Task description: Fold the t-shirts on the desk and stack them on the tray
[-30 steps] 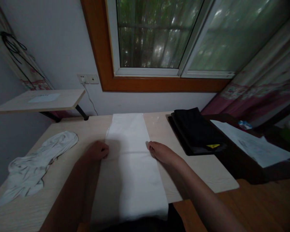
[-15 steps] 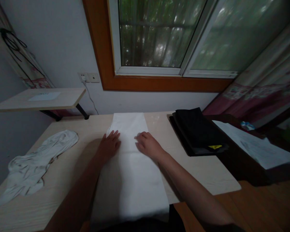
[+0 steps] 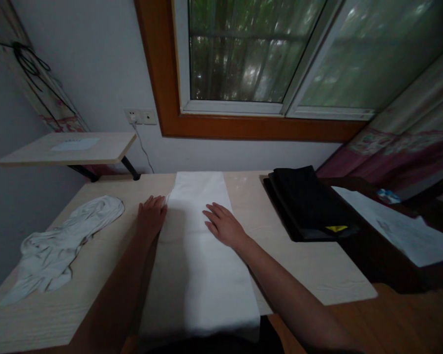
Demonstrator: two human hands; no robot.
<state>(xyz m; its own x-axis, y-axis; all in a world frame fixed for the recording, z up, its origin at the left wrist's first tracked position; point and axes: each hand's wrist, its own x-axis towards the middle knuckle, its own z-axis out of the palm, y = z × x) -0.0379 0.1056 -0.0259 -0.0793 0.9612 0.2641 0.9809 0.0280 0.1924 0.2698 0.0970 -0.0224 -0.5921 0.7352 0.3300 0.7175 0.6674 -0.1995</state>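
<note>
A long folded white cloth (image 3: pixel 206 255) lies flat on the pale wooden table (image 3: pixel 291 275), running from the back edge toward my body, its near end hanging over the front. My right hand (image 3: pixel 223 223) rests palm down on the cloth's upper right part, fingers spread. At the cloth's left edge is my left hand (image 3: pixel 152 214), its fingers stretched out by the tabletop; I cannot tell whether its fingertips touch the cloth. Neither hand grips anything.
A crumpled white garment (image 3: pixel 68 241) lies on the left of the table, below a small raised shelf (image 3: pixel 107 150). Folded black fabric (image 3: pixel 302 201) sits at the back right. Beyond it, a white sheet (image 3: pixel 398 226) lies on a dark surface. A window is behind.
My left hand has slid left, off the cloth's surface to its edge. My right hand stays on the cloth, its fingers now more stretched out. The view has shifted slightly.
</note>
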